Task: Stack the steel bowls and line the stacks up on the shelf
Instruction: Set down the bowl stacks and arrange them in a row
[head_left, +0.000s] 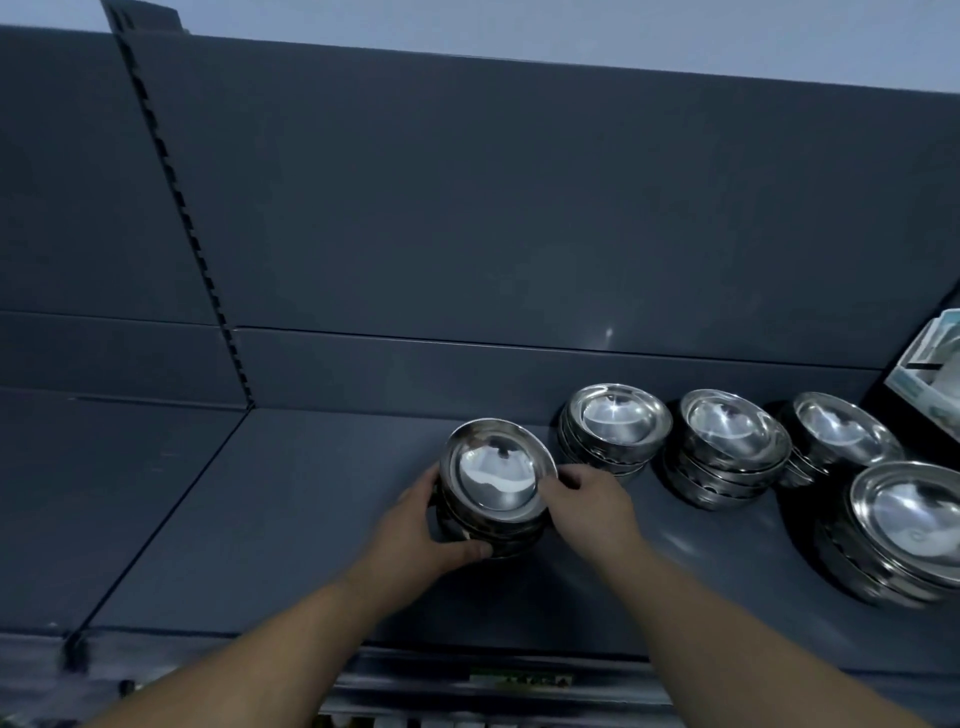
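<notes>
Grip: left hand (415, 525) and right hand (592, 512) clamped on opposite sides of bowl stack (493, 483), on shelf (291, 509). Handling: keep level, rims nested; set in line beside neighbouring stack (613, 431).

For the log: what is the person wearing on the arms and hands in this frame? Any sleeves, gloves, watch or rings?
Nothing worn shows. The left hand and right hand are bare, with no gloves and no visible ring. The left forearm and right forearm are uncovered down to the picture's bottom edge, with no sleeve, watch or band at the wrists. The dim light could hide small details.
</notes>
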